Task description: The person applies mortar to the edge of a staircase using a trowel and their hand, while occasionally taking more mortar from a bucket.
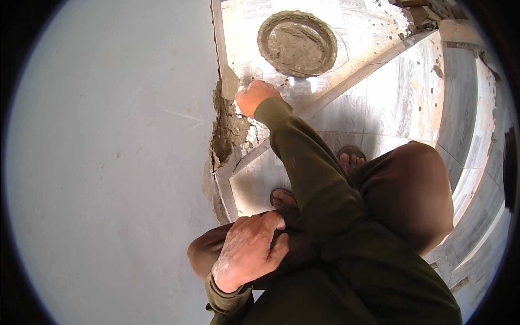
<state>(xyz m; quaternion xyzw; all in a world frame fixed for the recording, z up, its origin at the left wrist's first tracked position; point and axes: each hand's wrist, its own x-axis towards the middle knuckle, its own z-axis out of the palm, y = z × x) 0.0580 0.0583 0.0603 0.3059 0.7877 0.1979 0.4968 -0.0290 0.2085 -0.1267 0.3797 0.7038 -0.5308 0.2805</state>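
Note:
My right hand [257, 98] reaches out to the foot of the wall, its fingers closed round the handle of a trowel. The trowel's mortar-smeared blade [229, 84] is against the wall's lower edge; its handle is mostly hidden by the fist. Below it, rough mortar [223, 130] fills a ragged gap along the wall base. My left hand [248, 250], dusted with pale powder, rests on my left knee with the thumb apart and nothing in it. Beyond the right hand stands a round basin [264, 42] of wet grey mortar [295, 46].
A pale painted wall [108, 162] takes up the left side. A raised tile strip [346, 81] crosses the wood-look tile floor [401, 103] diagonally. My sandalled feet [351, 158] stand below it. Steps [460, 108] curve along the right, with rubble [425, 13] at the far right.

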